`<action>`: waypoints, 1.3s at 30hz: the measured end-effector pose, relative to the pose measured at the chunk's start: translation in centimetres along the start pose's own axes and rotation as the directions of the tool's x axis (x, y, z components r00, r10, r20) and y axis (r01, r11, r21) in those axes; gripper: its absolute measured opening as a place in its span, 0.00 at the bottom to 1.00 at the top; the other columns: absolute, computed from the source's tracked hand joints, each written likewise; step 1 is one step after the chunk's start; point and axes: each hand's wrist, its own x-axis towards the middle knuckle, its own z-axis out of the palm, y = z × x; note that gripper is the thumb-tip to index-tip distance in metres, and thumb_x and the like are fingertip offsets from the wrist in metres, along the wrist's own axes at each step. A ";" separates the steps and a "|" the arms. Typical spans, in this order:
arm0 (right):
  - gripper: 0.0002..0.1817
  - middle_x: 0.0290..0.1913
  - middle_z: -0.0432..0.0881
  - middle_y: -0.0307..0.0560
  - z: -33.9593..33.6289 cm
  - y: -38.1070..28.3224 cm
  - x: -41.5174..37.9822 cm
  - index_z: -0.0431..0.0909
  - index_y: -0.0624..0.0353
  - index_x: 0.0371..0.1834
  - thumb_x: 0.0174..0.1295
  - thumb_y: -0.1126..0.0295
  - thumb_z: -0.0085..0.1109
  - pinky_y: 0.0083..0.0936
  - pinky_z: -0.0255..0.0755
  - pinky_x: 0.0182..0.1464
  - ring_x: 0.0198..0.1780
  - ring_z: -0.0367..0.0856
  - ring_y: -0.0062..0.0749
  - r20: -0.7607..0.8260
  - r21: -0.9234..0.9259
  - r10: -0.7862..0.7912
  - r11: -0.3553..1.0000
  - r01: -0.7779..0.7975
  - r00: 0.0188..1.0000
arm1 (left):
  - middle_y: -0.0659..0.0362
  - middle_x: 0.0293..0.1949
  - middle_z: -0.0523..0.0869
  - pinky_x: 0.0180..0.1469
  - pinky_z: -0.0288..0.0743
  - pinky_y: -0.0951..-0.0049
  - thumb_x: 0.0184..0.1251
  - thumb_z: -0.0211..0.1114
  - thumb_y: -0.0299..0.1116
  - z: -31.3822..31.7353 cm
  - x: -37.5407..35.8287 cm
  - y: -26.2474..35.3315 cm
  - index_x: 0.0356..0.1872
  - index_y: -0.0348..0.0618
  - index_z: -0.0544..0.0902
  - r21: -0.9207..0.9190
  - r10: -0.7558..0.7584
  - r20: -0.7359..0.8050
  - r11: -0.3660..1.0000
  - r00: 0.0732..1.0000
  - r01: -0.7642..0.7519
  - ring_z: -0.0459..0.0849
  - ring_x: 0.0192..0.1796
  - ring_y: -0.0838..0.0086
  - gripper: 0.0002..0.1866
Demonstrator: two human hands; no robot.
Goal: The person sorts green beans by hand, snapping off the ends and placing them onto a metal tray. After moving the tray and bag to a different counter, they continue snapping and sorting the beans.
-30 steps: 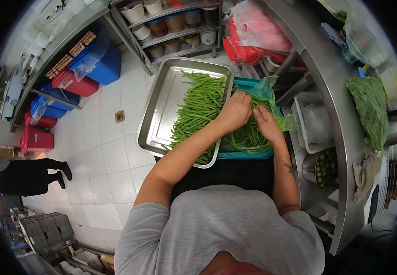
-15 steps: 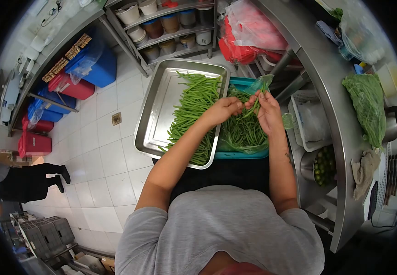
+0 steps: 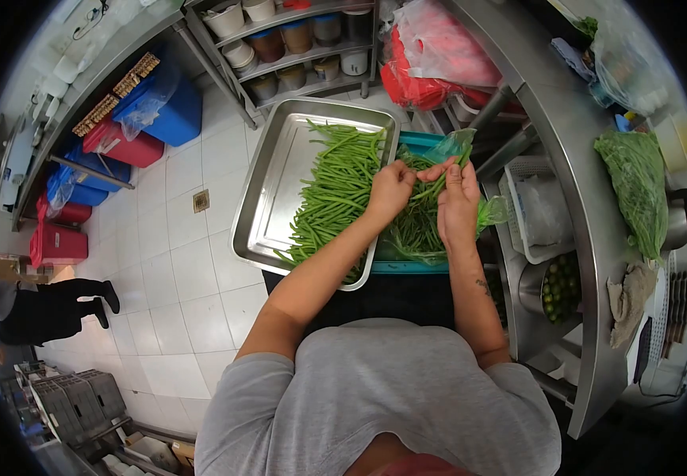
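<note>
I wear a grey T-shirt [image 3: 375, 381]: short sleeves [image 3: 255, 385], rounded neckline [image 3: 385, 431]. Black cloth [image 3: 407, 301] at my lap. Dark tattoo-like marking [image 3: 482, 284] on my right forearm [image 3: 473, 305], too small to read.

My shirt [image 3: 383, 365] is a faintly mottled grey, and the beans [image 3: 335, 182] I have before me are bright green against the silver of the metal tray [image 3: 280, 178], next to a teal container [image 3: 411, 268]. Around me I see white floor tiles [image 3: 201, 270] ruled into a grid by darker lines, blue bins [image 3: 178, 109], red bins [image 3: 136, 147], a vivid red bag [image 3: 407, 86] and dark green round fruit [image 3: 562, 293].
</note>
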 end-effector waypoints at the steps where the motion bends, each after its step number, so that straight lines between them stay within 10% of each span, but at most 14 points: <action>1: 0.08 0.35 0.75 0.45 -0.2 -0.2 0.3 0.66 0.61 0.43 0.73 0.67 0.40 0.30 0.69 0.50 0.41 0.76 0.32 -0.018 -0.013 0.018 1.000 -0.018 1.000 | 0.58 0.18 0.78 0.25 0.69 0.71 0.67 0.57 0.39 -0.5 0.3 -0.3 0.24 0.35 0.78 -0.091 -0.111 0.116 0.988 0.987 0.122 0.77 0.21 0.75 0.17; 6: 0.08 0.34 0.75 0.45 -2.1 -0.6 1.5 0.66 0.61 0.41 0.74 0.68 0.38 0.28 0.71 0.47 0.41 0.78 0.31 -0.114 -0.050 0.054 0.997 -0.060 0.992 | 0.64 0.23 0.78 0.29 0.67 0.80 0.71 0.54 0.43 -3.1 -1.0 1.8 0.26 0.39 0.79 -0.319 -0.134 0.438 0.901 0.889 0.293 0.74 0.25 0.82 0.18; 12: 0.08 0.35 0.75 0.45 -1.8 0.0 1.5 0.66 0.60 0.43 0.73 0.67 0.40 0.31 0.72 0.49 0.42 0.78 0.34 -0.077 0.109 0.134 0.986 -0.125 0.988 | 0.64 0.23 0.78 0.28 0.68 0.79 0.63 0.57 0.28 -2.7 -1.3 2.5 0.30 0.37 0.78 -0.449 -0.045 0.363 0.867 0.931 0.217 0.74 0.26 0.81 0.06; 19: 0.08 0.36 0.76 0.46 -2.4 2.0 0.5 0.66 0.59 0.43 0.73 0.66 0.42 0.37 0.73 0.51 0.45 0.79 0.40 -0.126 0.385 0.226 0.908 -0.163 0.966 | 0.59 0.26 0.80 0.26 0.66 0.80 0.60 0.57 0.26 -4.8 0.5 4.5 0.30 0.37 0.78 -0.920 -0.079 0.325 0.206 0.942 0.334 0.73 0.24 0.80 0.04; 22: 0.08 0.37 0.76 0.48 -3.0 2.3 1.1 0.65 0.59 0.44 0.73 0.65 0.41 0.37 0.73 0.51 0.47 0.79 0.42 -0.263 0.321 0.207 0.940 -0.117 0.942 | 0.61 0.27 0.80 0.27 0.66 0.81 0.63 0.57 0.28 -4.4 0.3 3.4 0.34 0.37 0.79 -0.599 -0.113 0.398 0.720 0.911 0.351 0.73 0.26 0.81 0.05; 25: 0.09 0.41 0.77 0.49 -3.2 2.4 1.3 0.66 0.59 0.44 0.72 0.65 0.43 0.38 0.72 0.54 0.50 0.77 0.42 -0.237 0.269 0.155 0.959 -0.089 0.959 | 0.64 0.28 0.79 0.29 0.66 0.82 0.64 0.58 0.29 -2.9 -1.8 3.0 0.37 0.38 0.79 -0.314 -0.119 0.389 0.915 0.913 0.253 0.73 0.28 0.83 0.06; 34: 0.07 0.39 0.77 0.49 -0.6 2.6 -0.5 0.64 0.61 0.44 0.73 0.68 0.40 0.31 0.73 0.52 0.45 0.79 0.36 -0.298 -0.136 -0.002 0.990 -0.040 0.954 | 0.65 0.20 0.74 0.28 0.64 0.79 0.58 0.61 0.26 1.0 -2.8 2.7 0.27 0.37 0.79 -0.161 -0.118 0.075 0.978 0.990 0.128 0.69 0.24 0.83 0.04; 39: 0.06 0.33 0.77 0.45 2.5 0.6 -0.3 0.66 0.63 0.42 0.72 0.71 0.41 0.25 0.72 0.49 0.40 0.80 0.30 -0.012 -0.399 -0.187 0.902 0.166 0.982 | 0.46 0.24 0.84 0.31 0.75 0.56 0.52 0.62 0.31 2.4 -3.1 -1.0 0.30 0.36 0.82 0.274 0.034 0.155 0.959 0.987 -0.076 0.83 0.27 0.51 0.09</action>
